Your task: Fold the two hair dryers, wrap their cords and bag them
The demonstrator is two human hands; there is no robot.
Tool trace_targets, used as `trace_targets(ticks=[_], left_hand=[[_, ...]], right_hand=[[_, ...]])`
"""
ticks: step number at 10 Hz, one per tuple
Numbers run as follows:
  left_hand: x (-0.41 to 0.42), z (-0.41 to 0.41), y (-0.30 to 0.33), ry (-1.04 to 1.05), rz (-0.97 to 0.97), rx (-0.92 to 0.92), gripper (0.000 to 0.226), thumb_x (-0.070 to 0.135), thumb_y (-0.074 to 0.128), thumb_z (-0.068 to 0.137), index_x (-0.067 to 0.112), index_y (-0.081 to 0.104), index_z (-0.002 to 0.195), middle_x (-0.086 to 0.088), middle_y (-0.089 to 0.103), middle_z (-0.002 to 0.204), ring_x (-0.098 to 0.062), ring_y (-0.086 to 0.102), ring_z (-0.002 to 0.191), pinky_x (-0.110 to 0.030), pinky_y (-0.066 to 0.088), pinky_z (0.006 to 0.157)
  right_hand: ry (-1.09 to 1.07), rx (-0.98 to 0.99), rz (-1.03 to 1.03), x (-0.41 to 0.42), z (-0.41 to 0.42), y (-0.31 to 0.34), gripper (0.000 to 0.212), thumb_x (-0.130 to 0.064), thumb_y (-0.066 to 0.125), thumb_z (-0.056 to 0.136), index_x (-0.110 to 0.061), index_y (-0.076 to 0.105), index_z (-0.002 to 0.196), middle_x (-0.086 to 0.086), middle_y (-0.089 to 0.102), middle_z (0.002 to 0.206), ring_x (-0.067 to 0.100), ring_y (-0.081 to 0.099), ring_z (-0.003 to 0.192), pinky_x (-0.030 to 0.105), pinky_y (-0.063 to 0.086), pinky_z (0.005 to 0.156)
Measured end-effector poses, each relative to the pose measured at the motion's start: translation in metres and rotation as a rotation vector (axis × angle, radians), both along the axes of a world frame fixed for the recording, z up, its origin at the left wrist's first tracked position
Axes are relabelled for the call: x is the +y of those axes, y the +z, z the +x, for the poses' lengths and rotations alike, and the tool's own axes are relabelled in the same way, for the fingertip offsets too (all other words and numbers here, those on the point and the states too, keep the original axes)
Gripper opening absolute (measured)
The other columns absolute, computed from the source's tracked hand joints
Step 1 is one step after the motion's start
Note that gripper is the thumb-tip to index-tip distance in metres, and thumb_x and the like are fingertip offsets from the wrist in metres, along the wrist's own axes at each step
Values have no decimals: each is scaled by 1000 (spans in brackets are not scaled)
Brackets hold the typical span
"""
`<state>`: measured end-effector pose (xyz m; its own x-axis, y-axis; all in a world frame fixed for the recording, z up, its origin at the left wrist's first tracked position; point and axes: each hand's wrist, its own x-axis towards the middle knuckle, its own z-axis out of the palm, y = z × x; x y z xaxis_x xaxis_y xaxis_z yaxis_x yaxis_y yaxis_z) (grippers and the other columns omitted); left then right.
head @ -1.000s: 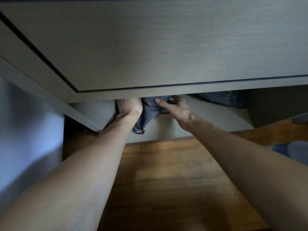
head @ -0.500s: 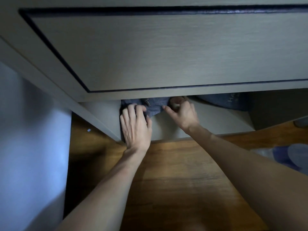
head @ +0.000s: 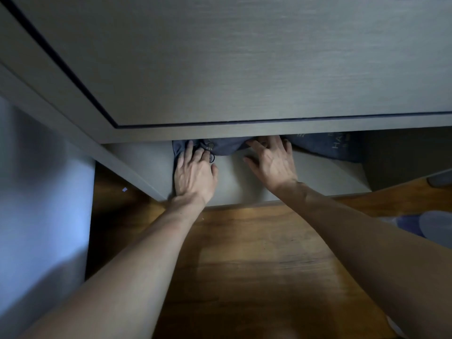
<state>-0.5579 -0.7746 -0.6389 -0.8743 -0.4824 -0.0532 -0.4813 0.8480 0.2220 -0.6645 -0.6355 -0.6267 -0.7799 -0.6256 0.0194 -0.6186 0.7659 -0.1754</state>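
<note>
Hands reaching into a low grey shelf [head: 244, 177] under a cabinet door [head: 244, 64], left hand [head: 194, 173] flat with straight fingers on a dark blue bag [head: 222, 147], right hand [head: 274, 165] spread wide, fingertips touching it, second bag [head: 327, 146] just right, wooden floor [head: 256, 265] below.

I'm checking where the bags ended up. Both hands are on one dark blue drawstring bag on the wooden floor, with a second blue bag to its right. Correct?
Not quite. In the head view the dark blue drawstring bag lies on the grey shelf under the cabinet front, not on the wooden floor. The left hand and right hand are both on it, and the second blue bag lies to its right.
</note>
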Motion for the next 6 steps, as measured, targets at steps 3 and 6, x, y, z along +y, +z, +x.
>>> trace_targets(ticks=[3, 6], left_hand=[[-15, -21, 17, 13, -71, -267, 54, 30, 45, 96, 3, 39, 143, -9, 34, 154, -28, 13, 148, -37, 8, 121], [15, 20, 56, 61, 27, -248, 65, 31, 59, 89, 12, 34, 146, -11, 17, 160, -27, 8, 149, -37, 7, 121]], right_hand=[[34, 22, 74, -14, 12, -1, 42, -31, 55, 84, -16, 58, 123, 16, 51, 118, 35, 46, 112, 49, 34, 94], [-10, -101, 126, -5, 37, 23, 44, -24, 50, 90, -16, 49, 133, 12, 42, 136, 32, 38, 125, 46, 33, 100]])
